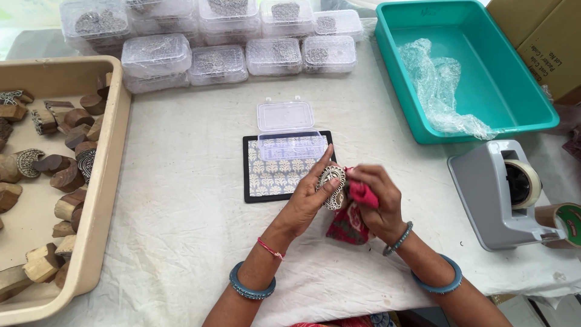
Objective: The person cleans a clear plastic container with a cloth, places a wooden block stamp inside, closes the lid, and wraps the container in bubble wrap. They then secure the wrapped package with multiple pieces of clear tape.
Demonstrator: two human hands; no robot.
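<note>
My left hand (308, 197) holds a carved wooden printing block (332, 185) with its pale patterned face turned up. My right hand (378, 203) presses a red patterned cloth (351, 221) against the block's right side. Both hands hover over the white table cover, just below a black-edged mat with a blue and cream print (275, 175). On the mat's far part lies a small clear plastic box (289, 144), its lid (284, 115) swung open behind it.
A beige tray (103, 200) at left holds several wooden blocks. Stacked clear boxes (218, 63) line the back. A teal bin (478, 72) with bubble wrap stands back right, a grey tape dispenser (499, 194) and a tape roll (563, 224) at right.
</note>
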